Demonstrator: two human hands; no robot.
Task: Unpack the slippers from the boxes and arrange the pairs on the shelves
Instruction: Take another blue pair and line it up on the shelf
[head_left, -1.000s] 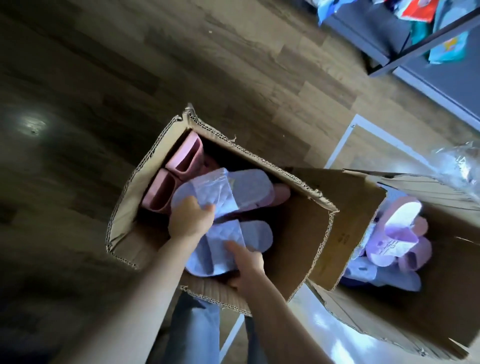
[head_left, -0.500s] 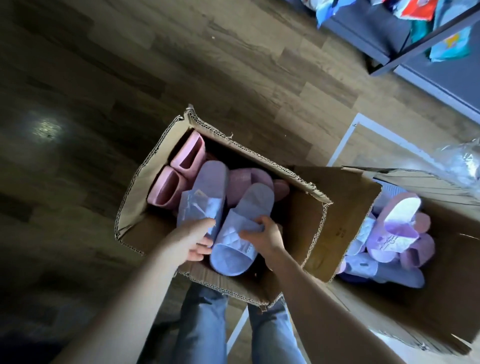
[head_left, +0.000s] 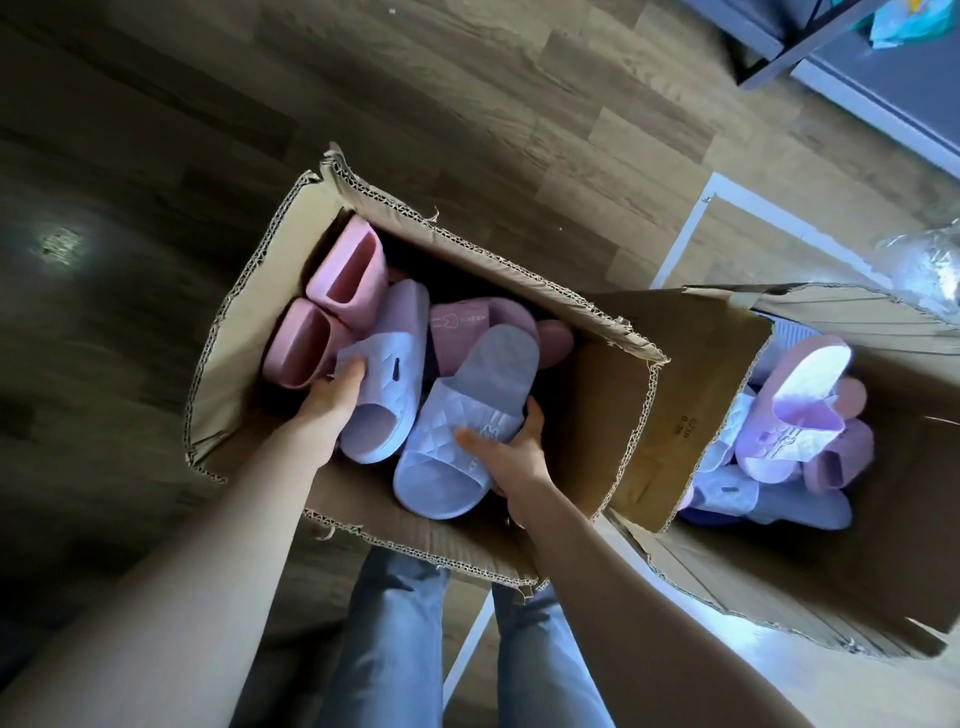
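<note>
At the centre of the frame, an open cardboard box (head_left: 244, 322) is standing on the wooden floor (head_left: 467, 104) with its flaps raised.

1. The left hand (head_left: 332, 402) is reaching into this box. Its grip is closing on the left lavender slipper (head_left: 397, 332) at the left edge of the quilted strap.
2. The right hand (head_left: 514, 449) is holding the right lavender slipper (head_left: 441, 467). The thumb is lying across the top of the strap and the fingers are curling round the slipper's right side. This grip is holding the slipper with its toe end pointing toward the lower edge of the frame, over the near wall of the box.
3. The two lavender slippers are lying side by side and touching. Whether they are resting on the contents beneath or are being lifted clear cannot be told.
4. Two pink slippers (head_left: 345, 270) are standing on edge in the upper left part of the box, just beside the left hand. A mauve slipper (head_left: 462, 322) with a small printed figure is lying beneath the lavender pair.

At the right of the frame, a second cardboard box (head_left: 883, 545) is sitting against the first. It is holding a pile of purple and lavender slippers (head_left: 805, 400). Crumpled clear plastic (head_left: 930, 260) is lying above it, at the right edge. Legs in blue jeans (head_left: 389, 634) are showing at the lower centre.
</note>
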